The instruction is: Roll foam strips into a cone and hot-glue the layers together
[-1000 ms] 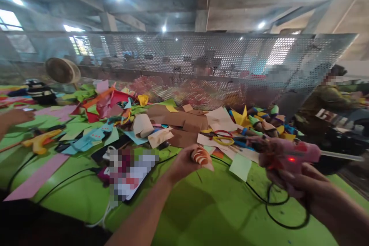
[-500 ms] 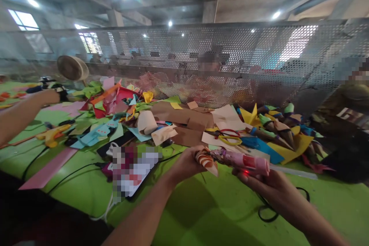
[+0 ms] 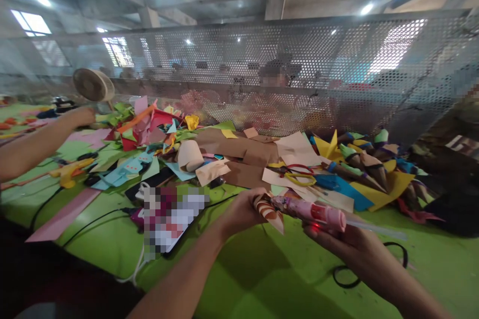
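My right hand is closed around a pink hot glue gun with a red light glowing on its side. A clear glue stick sticks out of its back end. The gun's nozzle points left and meets, or nearly meets, a brown-and-white striped paper piece. That piece is pinched in my left hand, whose fingertips are partly hidden behind it. Whether the nozzle touches the paper I cannot tell. Both hands are above the green tabletop.
Left of my hands lies a lit phone with cables. Behind are brown paper sheets, scissors, and rolled paper cones. A yellow glue gun, another person's arm and a fan are at left. A perforated metal screen stands behind.
The glue gun's back end has shifted slightly left and down in my right hand's grip. My left hand stays nearly still. The other person's hand has moved right.
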Demonstrator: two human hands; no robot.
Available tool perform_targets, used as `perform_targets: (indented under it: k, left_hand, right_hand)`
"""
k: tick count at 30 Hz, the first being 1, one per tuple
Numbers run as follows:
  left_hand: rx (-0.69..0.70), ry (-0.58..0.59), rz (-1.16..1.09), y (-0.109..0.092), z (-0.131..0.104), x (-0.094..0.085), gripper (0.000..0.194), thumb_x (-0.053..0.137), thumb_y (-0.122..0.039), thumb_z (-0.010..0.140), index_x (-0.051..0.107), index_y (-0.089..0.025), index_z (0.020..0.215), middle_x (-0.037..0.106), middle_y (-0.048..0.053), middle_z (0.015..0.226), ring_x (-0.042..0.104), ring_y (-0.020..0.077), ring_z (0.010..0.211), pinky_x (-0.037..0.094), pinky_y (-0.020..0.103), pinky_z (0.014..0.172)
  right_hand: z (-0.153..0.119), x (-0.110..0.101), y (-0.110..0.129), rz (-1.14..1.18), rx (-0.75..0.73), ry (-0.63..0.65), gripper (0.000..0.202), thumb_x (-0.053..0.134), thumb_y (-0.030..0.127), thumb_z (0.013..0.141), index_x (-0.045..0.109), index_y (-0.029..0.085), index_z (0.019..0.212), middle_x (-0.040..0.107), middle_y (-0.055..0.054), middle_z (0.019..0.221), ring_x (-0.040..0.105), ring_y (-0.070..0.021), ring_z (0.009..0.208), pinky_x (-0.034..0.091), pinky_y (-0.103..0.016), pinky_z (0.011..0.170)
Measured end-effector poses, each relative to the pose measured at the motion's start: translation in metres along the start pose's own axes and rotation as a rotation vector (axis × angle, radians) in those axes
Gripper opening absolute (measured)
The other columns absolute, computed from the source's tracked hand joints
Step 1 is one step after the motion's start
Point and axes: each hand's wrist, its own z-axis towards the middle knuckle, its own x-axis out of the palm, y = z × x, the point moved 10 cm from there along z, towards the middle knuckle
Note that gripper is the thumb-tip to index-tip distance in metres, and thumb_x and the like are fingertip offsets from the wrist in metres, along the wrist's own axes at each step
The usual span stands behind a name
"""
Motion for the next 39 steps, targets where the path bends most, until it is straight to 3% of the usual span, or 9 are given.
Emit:
perform_targets:
  k: [8, 12, 19, 27, 39]
  left_hand:
    - [-0.09, 0.14, -0.279, 0.009, -0.001, 0.018, 0.031, 0.082, -0.027, 0.064, 0.056, -0.015, 0.078, 0.059, -0.001, 0.075, 0.053, 0.0116, 0.069, 0.047, 0.025, 0.068]
    - [-0.085, 0.148, -0.274, 0.007, 0.0, 0.018, 0.032, 0.084, -0.021, 0.06, 0.057, -0.013, 0.075, 0.059, -0.002, 0.072, 0.05, 0.0091, 0.066, 0.044, 0.022, 0.065]
    - [-0.068, 0.12, -0.22, 0.006, -0.001, 0.015, 0.026, 0.079, -0.016, 0.063, 0.056, -0.014, 0.074, 0.056, -0.003, 0.07, 0.046, 0.008, 0.064, 0.039, 0.02, 0.061]
    - [-0.044, 0.119, -0.187, 0.004, -0.001, 0.015, 0.026, 0.079, -0.02, 0.062, 0.057, -0.014, 0.074, 0.056, -0.004, 0.071, 0.045, 0.0078, 0.064, 0.04, 0.021, 0.065]
    - [-0.017, 0.116, -0.206, 0.001, -0.003, 0.014, 0.021, 0.077, -0.015, 0.065, 0.058, -0.016, 0.074, 0.053, -0.006, 0.067, 0.042, 0.008, 0.061, 0.041, 0.021, 0.062]
  right_hand:
    - [0.0, 0.0, -0.001, -0.079, -0.057, -0.013, 0.027, 0.063, 0.045, 0.09, 0.071, 0.025, 0.107, 0.077, -0.006, 0.101, 0.073, -0.026, 0.092, 0.062, -0.034, 0.077]
    - [-0.002, -0.003, 0.003, -0.141, -0.065, -0.032, 0.03, 0.063, 0.047, 0.09, 0.071, 0.024, 0.107, 0.076, -0.006, 0.105, 0.073, -0.0261, 0.094, 0.061, -0.033, 0.079]
    - [0.0, -0.003, 0.01, -0.197, -0.124, -0.018, 0.024, 0.061, 0.046, 0.092, 0.066, 0.024, 0.083, 0.074, -0.004, 0.088, 0.07, -0.0227, 0.076, 0.056, -0.03, 0.059]
    - [-0.001, 0.003, 0.007, -0.225, -0.102, 0.068, 0.026, 0.056, 0.043, 0.096, 0.057, 0.023, 0.079, 0.064, 0.0, 0.073, 0.061, -0.0164, 0.063, 0.05, -0.028, 0.058]
    - [0.001, 0.005, 0.008, -0.251, -0.123, 0.074, 0.029, 0.056, 0.047, 0.095, 0.056, 0.024, 0.078, 0.065, 0.0, 0.072, 0.061, -0.0164, 0.061, 0.049, -0.028, 0.055]
